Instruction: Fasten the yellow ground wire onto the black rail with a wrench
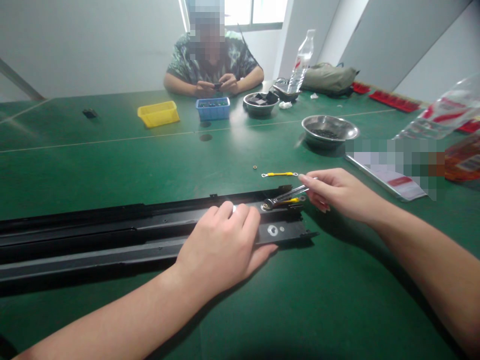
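Note:
My left hand [221, 240] is wrapped over the right end of two long black metal rails [150, 227], pressing on them with the thumb at the near edge. In my right hand [333, 192] is a silver wrench [290, 194], pinched by its handle. The wrench's head sits around a small brass-coloured nut [265, 206] on the far rail. A yellow wire lead [292, 201] lies at that nut, partly under the wrench. Beyond the rails rest a second yellow lead with ring terminals [279, 174] and a loose nut [255, 167].
Across the green table [112, 165] sits another person, holding a small dark object. Between us stand a yellow bin [159, 115], a blue bin [213, 109] and two metal bowls with dark parts. At right are a phone-like slab [393, 180] and bottles.

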{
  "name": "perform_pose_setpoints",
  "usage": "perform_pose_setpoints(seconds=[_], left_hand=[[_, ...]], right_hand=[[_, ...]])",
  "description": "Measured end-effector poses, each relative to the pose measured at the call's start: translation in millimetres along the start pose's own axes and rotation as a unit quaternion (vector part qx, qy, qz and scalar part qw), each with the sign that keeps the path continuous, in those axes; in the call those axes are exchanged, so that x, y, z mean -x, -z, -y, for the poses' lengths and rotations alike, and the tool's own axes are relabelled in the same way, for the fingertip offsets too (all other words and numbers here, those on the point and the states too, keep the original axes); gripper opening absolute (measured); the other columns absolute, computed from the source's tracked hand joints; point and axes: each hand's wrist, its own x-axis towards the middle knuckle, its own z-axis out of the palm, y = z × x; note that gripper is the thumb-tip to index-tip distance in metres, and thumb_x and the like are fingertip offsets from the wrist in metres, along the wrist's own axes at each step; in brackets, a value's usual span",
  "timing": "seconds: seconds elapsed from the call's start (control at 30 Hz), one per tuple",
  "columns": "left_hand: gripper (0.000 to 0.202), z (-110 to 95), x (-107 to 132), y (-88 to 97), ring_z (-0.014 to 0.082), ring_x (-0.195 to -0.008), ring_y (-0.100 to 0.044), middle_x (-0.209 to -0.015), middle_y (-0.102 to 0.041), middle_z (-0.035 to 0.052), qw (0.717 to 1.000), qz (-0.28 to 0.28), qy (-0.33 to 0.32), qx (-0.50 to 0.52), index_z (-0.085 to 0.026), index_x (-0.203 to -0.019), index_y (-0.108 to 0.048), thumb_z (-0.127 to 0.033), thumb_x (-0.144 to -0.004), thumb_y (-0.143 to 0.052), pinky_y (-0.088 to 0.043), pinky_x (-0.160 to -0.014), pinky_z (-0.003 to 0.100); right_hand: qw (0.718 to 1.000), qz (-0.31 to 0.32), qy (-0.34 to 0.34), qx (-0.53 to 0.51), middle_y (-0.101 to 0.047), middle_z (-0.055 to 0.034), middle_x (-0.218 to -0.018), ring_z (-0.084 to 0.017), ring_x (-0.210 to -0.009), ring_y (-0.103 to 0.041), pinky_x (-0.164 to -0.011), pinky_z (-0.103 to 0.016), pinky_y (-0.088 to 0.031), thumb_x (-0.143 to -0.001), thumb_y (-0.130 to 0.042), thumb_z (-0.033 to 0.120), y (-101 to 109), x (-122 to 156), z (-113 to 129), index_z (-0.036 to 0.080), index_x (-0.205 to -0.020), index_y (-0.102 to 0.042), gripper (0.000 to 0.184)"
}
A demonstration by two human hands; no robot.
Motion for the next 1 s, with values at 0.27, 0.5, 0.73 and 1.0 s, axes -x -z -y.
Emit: perform_pose_setpoints(seconds=[0.27, 0.5, 0.73, 1.0], left_hand=[[0.045, 0.5, -1.9, -1.3, 0.0298, -0.091, -0.053, -0.099, -0.059, 0.008, 1.0, -0.004, 0.0, 0.002, -0.019, -0.109, -0.055, -0.061, -0.1, -0.042, -0.045, -0.077, 0.047], [0.046, 0.0, -1.7, -1.8, 0.0296, -0.089, -0.053, -0.099, -0.059, 0.0079, 1.0, 0.001, 0.005, 0.002, -0.019, -0.109, -0.055, -0.062, -0.1, -0.041, -0.045, -0.077, 0.046], [0.046, -0.4, -1.9, -2.4, 0.0298, -0.09, -0.053, -0.099, -0.06, 0.0083, 1.0, -0.002, 0.004, 0.001, -0.019, -0.11, -0.055, -0.062, -0.1, -0.04, -0.045, -0.077, 0.046], [0.047, -0.5, -2.0, -4.3, 0.0299, -0.09, -0.053, -0.099, -0.06, 0.0086, 1.0, -0.004, 0.001, -0.004, -0.019, -0.11, -0.055, -0.062, -0.1, -0.039, -0.045, -0.078, 0.046]], right_hand=[[0.989, 0.121, -0.051, 0.066, -0.053, 0.0006, -0.051, -0.014, -0.047, -0.046, -0.049, -0.029, -0.031, -0.093, -0.06, 0.066, 13.8, 2.5, -4.3, 0.021, -0.061, -0.054, 0.056], [0.97, 0.207, -0.062, 0.113, -0.054, 0.0005, -0.053, -0.014, -0.05, -0.047, -0.052, -0.029, -0.034, -0.095, -0.056, 0.062, 20.8, 6.1, -1.0, 0.02, -0.065, -0.056, 0.052], [0.967, 0.218, -0.06, 0.118, -0.054, 0.0003, -0.055, -0.015, -0.052, -0.048, -0.053, -0.029, -0.035, -0.098, -0.054, 0.059, 26.3, 6.7, -2.9, 0.02, -0.068, -0.057, 0.05], [0.969, 0.211, -0.072, 0.11, -0.057, -0.0013, -0.055, -0.015, -0.051, -0.048, -0.052, -0.03, -0.034, -0.095, -0.057, 0.062, 29.7, 9.2, -4.5, 0.019, -0.066, -0.06, 0.052]])
